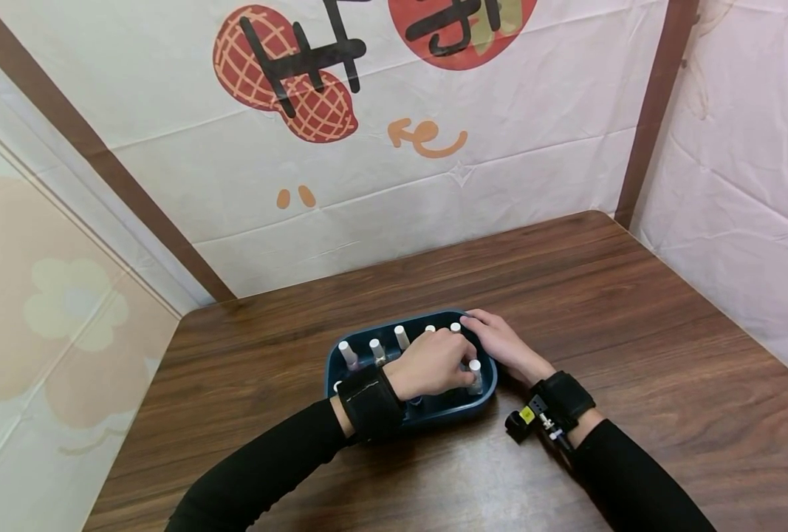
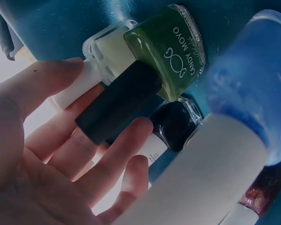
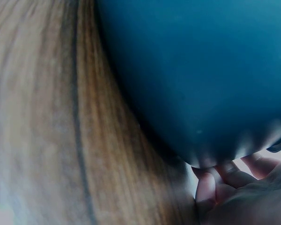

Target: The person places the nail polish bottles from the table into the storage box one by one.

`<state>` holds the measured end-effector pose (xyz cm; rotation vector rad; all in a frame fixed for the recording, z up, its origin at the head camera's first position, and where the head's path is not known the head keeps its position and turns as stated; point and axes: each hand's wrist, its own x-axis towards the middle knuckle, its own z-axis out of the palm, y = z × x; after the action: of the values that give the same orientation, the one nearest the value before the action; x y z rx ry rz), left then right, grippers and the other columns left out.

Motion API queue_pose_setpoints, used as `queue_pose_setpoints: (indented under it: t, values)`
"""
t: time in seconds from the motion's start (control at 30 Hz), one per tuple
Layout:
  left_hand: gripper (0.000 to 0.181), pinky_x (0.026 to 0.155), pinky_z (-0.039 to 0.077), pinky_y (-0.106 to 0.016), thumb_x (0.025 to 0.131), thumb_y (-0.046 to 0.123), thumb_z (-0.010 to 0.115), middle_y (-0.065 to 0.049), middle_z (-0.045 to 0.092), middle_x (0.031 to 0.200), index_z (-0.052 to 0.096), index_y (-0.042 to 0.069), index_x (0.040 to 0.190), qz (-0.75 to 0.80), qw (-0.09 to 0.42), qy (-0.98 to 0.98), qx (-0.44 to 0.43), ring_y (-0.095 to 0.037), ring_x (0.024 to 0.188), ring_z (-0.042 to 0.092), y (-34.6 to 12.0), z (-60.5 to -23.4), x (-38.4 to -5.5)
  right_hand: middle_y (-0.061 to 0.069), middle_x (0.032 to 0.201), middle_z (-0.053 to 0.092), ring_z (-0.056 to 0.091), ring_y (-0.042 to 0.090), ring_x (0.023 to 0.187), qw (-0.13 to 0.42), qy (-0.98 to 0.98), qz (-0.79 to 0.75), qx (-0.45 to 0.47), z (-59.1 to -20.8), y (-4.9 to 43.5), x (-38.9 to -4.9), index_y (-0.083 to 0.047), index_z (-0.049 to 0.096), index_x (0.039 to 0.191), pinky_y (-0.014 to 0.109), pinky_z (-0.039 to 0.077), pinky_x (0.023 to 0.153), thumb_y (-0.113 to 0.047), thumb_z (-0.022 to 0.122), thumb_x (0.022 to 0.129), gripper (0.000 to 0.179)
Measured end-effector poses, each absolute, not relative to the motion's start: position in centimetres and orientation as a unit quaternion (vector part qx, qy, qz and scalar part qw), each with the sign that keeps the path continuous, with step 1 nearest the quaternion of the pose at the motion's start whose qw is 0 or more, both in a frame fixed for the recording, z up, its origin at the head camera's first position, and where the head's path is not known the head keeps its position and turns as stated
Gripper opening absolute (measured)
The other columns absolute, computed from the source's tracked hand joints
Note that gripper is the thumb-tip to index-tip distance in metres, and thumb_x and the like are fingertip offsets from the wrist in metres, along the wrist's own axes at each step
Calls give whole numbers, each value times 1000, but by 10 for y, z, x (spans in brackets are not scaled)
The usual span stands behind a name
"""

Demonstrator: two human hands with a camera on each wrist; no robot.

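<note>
A dark blue plastic basin (image 1: 415,423) on the table holds several nail polish bottles, most with white caps. My left hand (image 1: 433,362) reaches down into its right part. Up close, the left thumb and forefinger pinch the white cap of a clear nail polish bottle (image 2: 114,51) with a pale tint. A green nail polish bottle (image 2: 164,49) with a black cap lies right against it, across the middle fingers. My right hand (image 1: 505,346) grips the basin's right end at the rim, its fingers (image 3: 232,176) against the outer wall.
In the left wrist view, a blue nail polish bottle (image 2: 253,84) looms large in front, beside a black one (image 2: 175,124) and a dark red one (image 2: 269,185). The wooden table (image 1: 633,332) meets a white printed cloth wall (image 1: 394,199) at the back.
</note>
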<state>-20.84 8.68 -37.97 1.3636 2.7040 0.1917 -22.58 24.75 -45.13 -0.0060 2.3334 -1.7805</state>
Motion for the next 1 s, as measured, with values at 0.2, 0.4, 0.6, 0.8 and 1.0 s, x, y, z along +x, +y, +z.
queue_pose_setpoints:
  t: [0.2, 0.4, 0.6, 0.8, 1.0]
  values:
    - [9, 56, 44, -18, 83, 25, 72, 10, 65, 73, 75, 18, 88, 61, 58, 895, 438, -2, 62, 54, 89, -383, -212, 13, 132, 55, 50, 27, 119, 106, 788, -607, -2, -452, 247, -227, -10, 51, 134, 40, 40, 100, -40, 41, 102, 45]
    - [7, 52, 41, -17, 84, 24, 71, 11, 58, 67, 73, 18, 86, 73, 80, 900, 422, -3, 57, 52, 89, -385, -214, 13, 132, 55, 51, 26, 117, 109, 785, -610, 1, -452, 248, -227, -10, 51, 135, 40, 42, 98, -40, 41, 102, 45]
    - [6, 51, 40, -18, 82, 23, 72, 10, 55, 62, 71, 17, 83, 70, 86, 903, 415, -4, 55, 51, 89, -384, -212, 14, 136, 52, 48, 28, 123, 115, 786, -607, 4, -453, 248, -227, -10, 49, 137, 46, 38, 104, -41, 41, 102, 47]
    - [9, 50, 39, -17, 84, 25, 71, 10, 55, 63, 72, 17, 87, 69, 90, 903, 414, -4, 55, 50, 86, -379, -210, 13, 137, 52, 47, 27, 125, 116, 785, -609, 5, -453, 247, -227, -11, 50, 137, 47, 37, 105, -40, 41, 102, 46]
    - [19, 55, 42, -18, 88, 30, 69, 6, 63, 76, 72, 15, 98, 83, 82, 904, 412, -5, 63, 53, 80, -362, -204, 13, 134, 54, 49, 27, 122, 108, 788, -607, 5, -453, 246, -227, -11, 52, 135, 45, 39, 103, -40, 41, 102, 45]
